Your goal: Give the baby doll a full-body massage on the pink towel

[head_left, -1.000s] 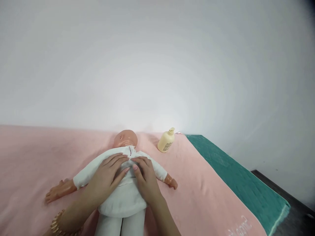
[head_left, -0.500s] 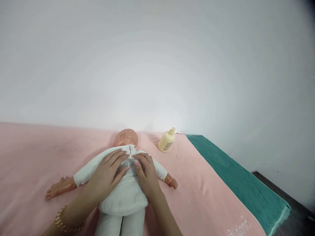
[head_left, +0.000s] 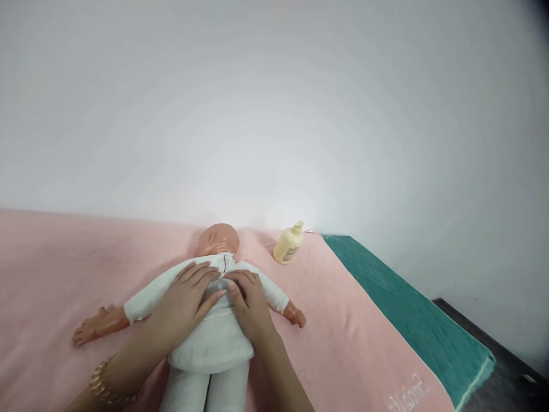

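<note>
A doll (head_left: 214,343) with a white cloth body lies on a pink cloth, its bare head at the far end and its arms spread. My left hand (head_left: 186,303) rests flat on the left side of its upper torso, fingers extended, a beaded bracelet round the wrist. On the right side of the torso lies my right hand (head_left: 250,303), its fingers also stretched out. Between the two hands a greyish patch and a dark seam show below the doll's neck. Neither hand grips anything.
A pale yellow pump bottle (head_left: 288,245) stands beyond the doll's right-hand arm. The pink cloth (head_left: 343,343) covers a green quilted mat (head_left: 407,303), which shows along the right. A pale wall (head_left: 266,114) rises behind; dark floor (head_left: 510,383) appears at the lower right.
The whole scene has shifted slightly left in the view. Both hands remain on the doll's torso, with the thumbs a little farther from the patch's middle hard to tell apart from before.
</note>
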Demonstrator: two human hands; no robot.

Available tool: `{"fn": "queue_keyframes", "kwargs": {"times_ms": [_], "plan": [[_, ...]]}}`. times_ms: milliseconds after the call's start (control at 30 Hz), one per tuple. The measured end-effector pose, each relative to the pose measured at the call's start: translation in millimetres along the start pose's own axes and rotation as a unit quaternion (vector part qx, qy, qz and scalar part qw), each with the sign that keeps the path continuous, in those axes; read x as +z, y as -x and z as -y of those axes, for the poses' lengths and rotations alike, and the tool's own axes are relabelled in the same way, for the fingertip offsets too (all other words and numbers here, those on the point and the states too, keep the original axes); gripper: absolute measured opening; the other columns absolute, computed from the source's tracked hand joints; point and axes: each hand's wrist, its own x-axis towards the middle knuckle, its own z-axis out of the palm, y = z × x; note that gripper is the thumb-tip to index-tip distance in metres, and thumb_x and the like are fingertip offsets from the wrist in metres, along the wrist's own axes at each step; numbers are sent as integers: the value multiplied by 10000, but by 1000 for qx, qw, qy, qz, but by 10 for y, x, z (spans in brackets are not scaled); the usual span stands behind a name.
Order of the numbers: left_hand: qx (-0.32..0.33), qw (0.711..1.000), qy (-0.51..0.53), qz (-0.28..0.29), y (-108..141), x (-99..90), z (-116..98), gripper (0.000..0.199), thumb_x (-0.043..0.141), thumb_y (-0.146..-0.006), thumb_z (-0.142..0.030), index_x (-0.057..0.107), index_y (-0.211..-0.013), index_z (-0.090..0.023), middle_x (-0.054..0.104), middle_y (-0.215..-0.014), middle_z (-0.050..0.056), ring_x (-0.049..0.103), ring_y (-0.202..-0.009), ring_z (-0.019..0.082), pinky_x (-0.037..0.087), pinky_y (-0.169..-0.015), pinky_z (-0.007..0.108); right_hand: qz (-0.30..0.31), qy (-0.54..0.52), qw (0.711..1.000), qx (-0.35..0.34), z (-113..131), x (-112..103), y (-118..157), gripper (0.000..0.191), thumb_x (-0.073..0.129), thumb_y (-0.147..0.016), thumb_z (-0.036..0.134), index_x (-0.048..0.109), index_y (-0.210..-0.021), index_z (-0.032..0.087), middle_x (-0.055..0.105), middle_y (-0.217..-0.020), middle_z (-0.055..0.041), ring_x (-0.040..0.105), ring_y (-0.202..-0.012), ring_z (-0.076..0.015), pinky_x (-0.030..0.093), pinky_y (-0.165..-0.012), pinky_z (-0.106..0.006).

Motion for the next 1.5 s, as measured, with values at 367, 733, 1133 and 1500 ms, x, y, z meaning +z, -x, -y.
{"fn": "queue_keyframes", "kwargs": {"times_ms": [367,733,1133,1500], "plan": [[-4,999,-33,26,37,41,65,604,354,-1019,-561,553,-1421,-156,587,-1451,100,469,-1391,307,329,-1184,523,5,-5,1000,3,-108,40,-85,306,496,-1006,392,672,-1188,219,682,-1257,-82,568,-1212,-235,426,-1087,-437],[-8,1000,-22,6,85,120,140,517,396,-1014,-496,554,-1404,-195,601,-1424,105,451,-1397,286,284,-1198,518,-3,6,1000,-17,-91,35,-103,323,491,-1010,370,670,-1221,202,677,-1292,-90,556,-1248,-238,418,-1106,-454],[-58,997,-46,6,124,149,174,534,396,-1007,-487,498,-1472,-246,551,-1488,97,370,-1455,319,112,-1202,644,53,26,998,2,-126,54,-128,450,490,-1011,476,630,-1346,210,630,-1403,-92,542,-1330,-268,388,-1161,-494],[-84,996,8,-28,79,75,69,560,354,-1017,-520,480,-1476,-225,509,-1518,113,387,-1439,328,190,-1194,641,-31,-75,996,25,-123,-38,18,436,448,-1017,515,627,-1305,241,579,-1430,-96,482,-1377,-235,368,-1182,-459]]}}
